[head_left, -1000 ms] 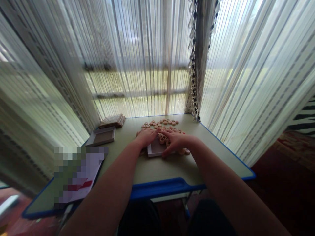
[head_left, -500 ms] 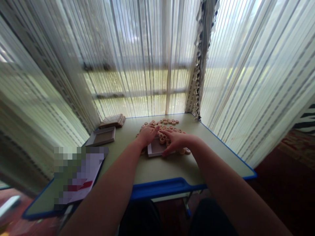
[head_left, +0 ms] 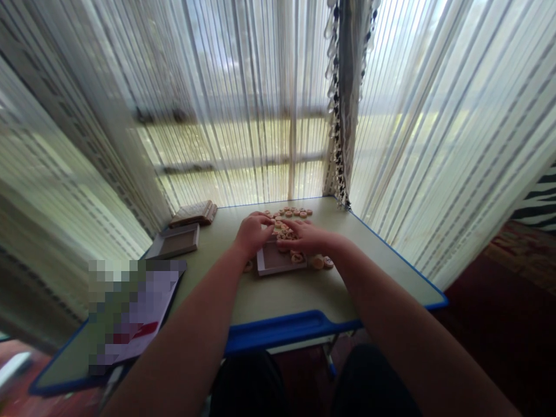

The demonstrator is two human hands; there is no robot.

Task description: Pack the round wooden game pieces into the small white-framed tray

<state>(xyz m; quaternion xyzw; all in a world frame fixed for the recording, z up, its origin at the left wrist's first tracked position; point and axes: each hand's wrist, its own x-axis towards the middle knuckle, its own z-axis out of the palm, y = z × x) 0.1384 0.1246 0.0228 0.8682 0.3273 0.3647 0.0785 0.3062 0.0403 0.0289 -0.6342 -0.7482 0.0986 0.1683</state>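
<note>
Round wooden xiangqi pieces (head_left: 286, 234) lie in a loose heap in the middle of the table. A shallow pale box (head_left: 281, 269) sits at the near side of the heap, and a few pieces rest at its right end. My left hand (head_left: 254, 234) is at the box's far left corner, cupped beside the pieces with thumb and fingers apart. Over the box's far right side, my right hand (head_left: 306, 236) lies palm down on pieces with its fingers spread. What is under both palms is hidden.
The pale table (head_left: 365, 255) has a blue edge. At its left stand a second shallow tray (head_left: 174, 242), a folded quilted item (head_left: 193, 213) and a dark-edged flat object (head_left: 160, 289), partly pixelated. Sheer curtains (head_left: 243, 145) hang behind.
My right hand has drawn back from the box's near edge toward its far side, uncovering the near wall. My left hand has shifted slightly left. The view has turned a little.
</note>
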